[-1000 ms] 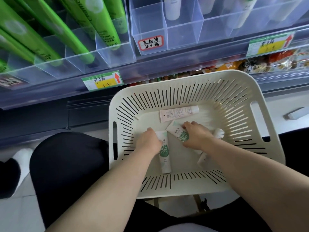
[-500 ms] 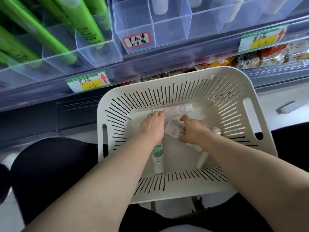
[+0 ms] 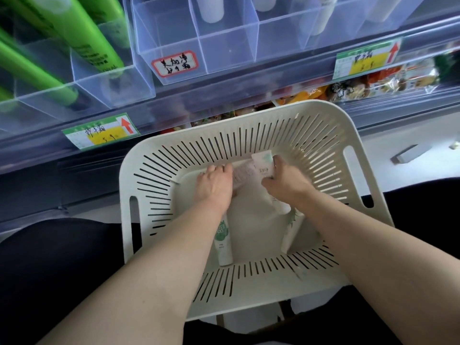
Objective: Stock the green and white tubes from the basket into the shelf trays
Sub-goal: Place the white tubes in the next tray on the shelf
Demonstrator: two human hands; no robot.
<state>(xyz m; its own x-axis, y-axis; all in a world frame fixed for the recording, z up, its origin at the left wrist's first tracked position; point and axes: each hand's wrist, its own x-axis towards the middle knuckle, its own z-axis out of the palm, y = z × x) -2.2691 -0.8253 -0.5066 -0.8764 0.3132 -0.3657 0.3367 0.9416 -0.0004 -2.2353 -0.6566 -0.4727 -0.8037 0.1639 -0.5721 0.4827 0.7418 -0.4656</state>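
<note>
Clear trays [image 3: 224,53] line the shelf [image 3: 224,105], green tubes [image 3: 94,46] standing at left, apparently white tubes [image 3: 211,9] at right.

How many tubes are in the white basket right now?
4. A green-and-white tube in the right hand; a pale tube in the left hand; a third tube by the left forearm; a fourth tube under the right forearm. Arms may hide more.

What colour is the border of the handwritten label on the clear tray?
Red, around a white label; the head view shows it.
</note>
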